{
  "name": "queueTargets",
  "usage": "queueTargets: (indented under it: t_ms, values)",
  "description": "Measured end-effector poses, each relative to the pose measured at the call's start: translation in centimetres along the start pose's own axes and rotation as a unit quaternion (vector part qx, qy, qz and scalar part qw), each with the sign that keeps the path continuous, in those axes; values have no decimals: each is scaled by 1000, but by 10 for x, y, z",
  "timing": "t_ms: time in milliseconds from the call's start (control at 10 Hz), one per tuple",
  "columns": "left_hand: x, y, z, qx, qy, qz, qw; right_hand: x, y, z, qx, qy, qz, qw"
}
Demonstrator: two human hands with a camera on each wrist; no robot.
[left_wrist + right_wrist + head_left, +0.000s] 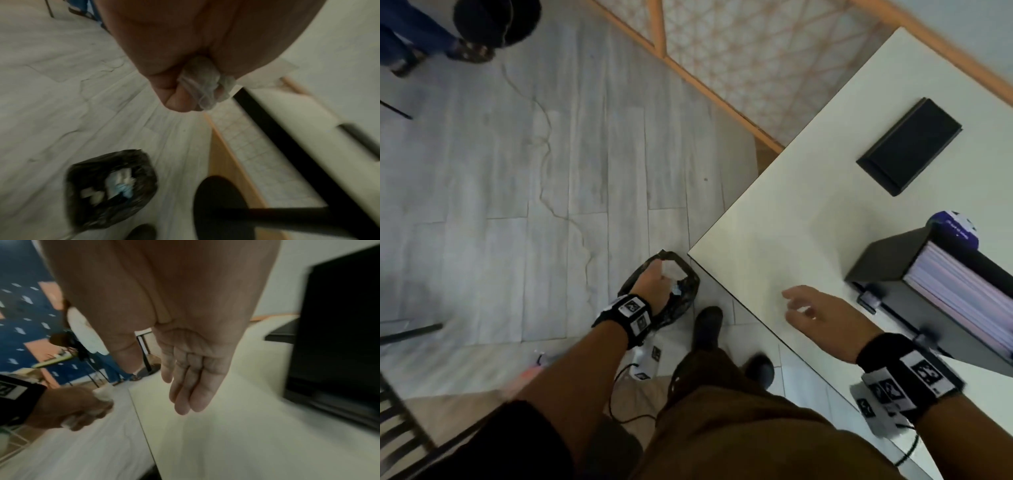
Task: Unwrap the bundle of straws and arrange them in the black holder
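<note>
Wrapper over the bin, straws already in the holder

The left hand [185, 65] is clenched round a crumpled clear wrapper [205, 86], held above the black-lined bin [674, 294] on the floor just left of the table's near corner. The right hand [815, 315] hovers over the white table [808, 192], fingers straight and relaxed, holding nothing. Just right of it stands the black holder [887, 267], filled with a neat row of pale straws [962, 287]; a flat black box [909, 145] lies farther off. The film looks feather-light, soft and a little springy, so it should likely be released low over the bin's mouth lest it drift. The straws look light, smooth and easily crushed; any straightening seems best done with gentle taps on their ends.
</note>
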State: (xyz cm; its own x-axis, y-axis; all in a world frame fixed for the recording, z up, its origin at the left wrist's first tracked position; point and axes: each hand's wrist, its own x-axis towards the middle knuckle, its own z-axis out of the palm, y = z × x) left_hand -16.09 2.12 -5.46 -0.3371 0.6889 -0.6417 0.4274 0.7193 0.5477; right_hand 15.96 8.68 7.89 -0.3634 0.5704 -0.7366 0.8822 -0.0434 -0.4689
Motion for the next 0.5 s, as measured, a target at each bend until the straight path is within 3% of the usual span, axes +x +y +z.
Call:
queueTargets:
  t_ms: [200,400,500]
  values:
    - [76,-123,61,-6,-40,-154,987,-64,97,18,13,-17,153,988]
    - [55,-93,55,89,-62,-187,976,-118,185,47,65,45,253,964]
    - [75,-107,60,82,-57,-203,974,-134,234,79,125,55,286,948]
